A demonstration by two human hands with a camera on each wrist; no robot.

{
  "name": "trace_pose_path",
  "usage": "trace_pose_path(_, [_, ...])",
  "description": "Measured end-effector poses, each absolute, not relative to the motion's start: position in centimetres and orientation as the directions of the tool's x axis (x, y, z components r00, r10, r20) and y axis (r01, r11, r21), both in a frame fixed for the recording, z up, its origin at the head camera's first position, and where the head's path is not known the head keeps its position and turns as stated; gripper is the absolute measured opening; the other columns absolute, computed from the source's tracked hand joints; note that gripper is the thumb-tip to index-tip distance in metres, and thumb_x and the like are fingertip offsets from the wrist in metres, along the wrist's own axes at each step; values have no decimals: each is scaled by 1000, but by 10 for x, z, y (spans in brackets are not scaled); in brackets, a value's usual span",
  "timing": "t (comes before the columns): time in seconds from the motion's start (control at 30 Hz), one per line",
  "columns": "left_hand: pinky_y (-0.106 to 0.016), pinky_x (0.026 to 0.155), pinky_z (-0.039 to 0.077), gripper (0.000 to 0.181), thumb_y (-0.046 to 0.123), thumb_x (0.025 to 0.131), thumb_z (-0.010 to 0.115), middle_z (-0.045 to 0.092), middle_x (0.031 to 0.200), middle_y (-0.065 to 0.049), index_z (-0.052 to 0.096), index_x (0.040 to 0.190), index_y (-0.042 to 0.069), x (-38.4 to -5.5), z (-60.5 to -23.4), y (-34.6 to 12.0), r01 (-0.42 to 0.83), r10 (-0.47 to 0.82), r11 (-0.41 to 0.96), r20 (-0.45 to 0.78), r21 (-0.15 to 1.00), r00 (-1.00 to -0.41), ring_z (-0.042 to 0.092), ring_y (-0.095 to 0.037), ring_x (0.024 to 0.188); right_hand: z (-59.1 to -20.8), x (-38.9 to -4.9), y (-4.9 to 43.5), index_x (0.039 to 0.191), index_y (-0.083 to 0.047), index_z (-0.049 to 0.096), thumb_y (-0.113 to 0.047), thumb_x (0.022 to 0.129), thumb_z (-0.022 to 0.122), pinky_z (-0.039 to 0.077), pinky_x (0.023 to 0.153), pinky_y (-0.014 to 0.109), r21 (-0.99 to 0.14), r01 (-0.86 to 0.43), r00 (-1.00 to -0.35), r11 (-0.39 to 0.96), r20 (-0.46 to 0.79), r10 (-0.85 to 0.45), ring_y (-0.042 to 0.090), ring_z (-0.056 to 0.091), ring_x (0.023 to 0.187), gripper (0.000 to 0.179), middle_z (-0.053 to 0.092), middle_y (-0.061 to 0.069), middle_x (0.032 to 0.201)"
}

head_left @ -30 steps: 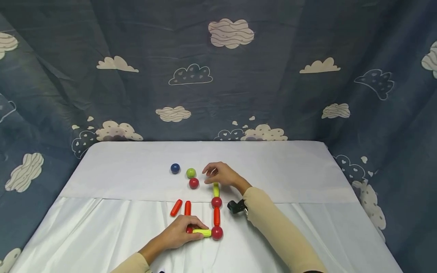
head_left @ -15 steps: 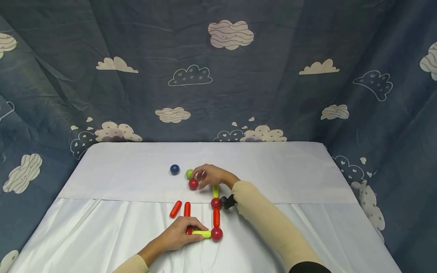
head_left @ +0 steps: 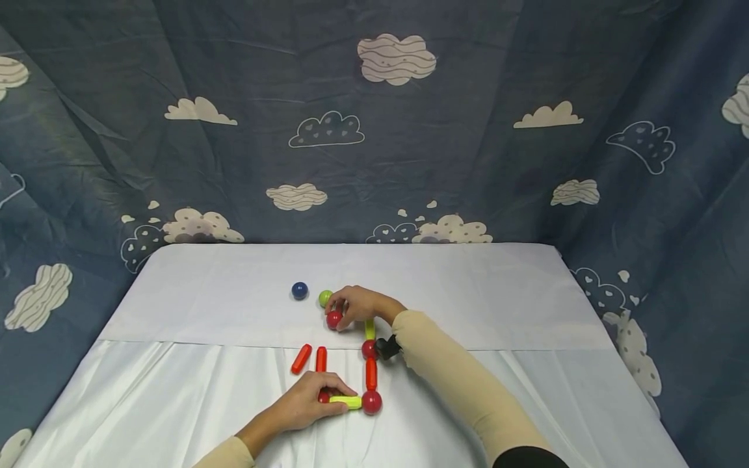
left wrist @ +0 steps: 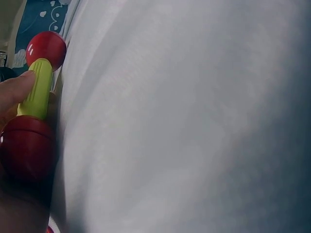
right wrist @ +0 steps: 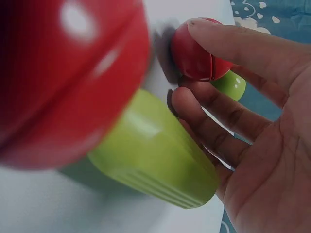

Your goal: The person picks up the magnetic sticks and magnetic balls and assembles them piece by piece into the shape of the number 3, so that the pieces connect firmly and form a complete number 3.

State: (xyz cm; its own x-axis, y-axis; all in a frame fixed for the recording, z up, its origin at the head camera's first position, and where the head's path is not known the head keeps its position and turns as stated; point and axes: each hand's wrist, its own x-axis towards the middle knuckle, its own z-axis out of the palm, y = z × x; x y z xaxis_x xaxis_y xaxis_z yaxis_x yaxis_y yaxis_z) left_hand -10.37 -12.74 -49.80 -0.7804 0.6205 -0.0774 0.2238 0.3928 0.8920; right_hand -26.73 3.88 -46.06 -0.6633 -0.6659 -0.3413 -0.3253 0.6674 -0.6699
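In the head view my left hand (head_left: 304, 400) pinches a yellow-green rod (head_left: 349, 402) between thumb and fingers. This rod joins two red balls, clearly visible in the left wrist view as the far red ball (left wrist: 47, 50) and a nearer one. From the right-hand corner ball (head_left: 371, 402) runs a red rod (head_left: 371, 374), then another red ball (head_left: 368, 349) and an upper yellow-green rod (head_left: 369, 329). A second red rod (head_left: 321, 359) rises from the left corner. My right hand (head_left: 363, 303) holds a loose red ball (right wrist: 194, 56) between thumb and fingers, left of the upper rod's free end.
A light green ball (head_left: 325, 298) lies just beyond the right hand's fingers. Farther left sits a dark blue ball (head_left: 300, 290). One loose red rod (head_left: 301, 359) lies slanted beside the structure. White cloth (head_left: 175, 292) covers the table, with a cloud-patterned curtain (head_left: 257, 78) behind.
My right hand has moved left and a little toward me from above the upper yellow-green rod and taken hold of the loose red ball. The left hand has stayed in place on its rod.
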Motion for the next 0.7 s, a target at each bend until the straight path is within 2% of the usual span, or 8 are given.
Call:
trace_pose_path(0.4, [-23, 81, 45, 19, 20, 85, 74, 70, 96, 10, 74, 103, 15, -103, -498, -128, 241, 622, 400, -69, 884, -780, 57, -2, 87, -459, -267, 45, 104, -12, 68, -15, 80, 78, 45, 82, 25, -659, -345, -680, 668, -315, -662, 12, 54, 91, 26, 64, -2, 102])
trace_pose_path(0.57, [-23, 82, 44, 19, 21, 85, 74, 70, 97, 10, 74, 103, 16, -103, -498, -128, 237, 622, 402, -73, 884, -780, 57, -3, 88, -460, -268, 56, 108, -8, 68, -15, 83, 75, 47, 79, 24, -715, -323, -689, 620, -271, -672, 11, 57, 90, 26, 66, -1, 100])
trace_pose_path(0.7, [-23, 83, 44, 19, 22, 85, 74, 70, 97, 10, 74, 103, 17, -104, -498, -128, 232, 621, 406, -81, 884, -779, 57, -3, 89, -464, -268, 65, 115, -4, 64, -10, 86, 71, 51, 77, 28, -811, -220, -705, 542, -251, -663, 14, 61, 86, 30, 65, 5, 103])
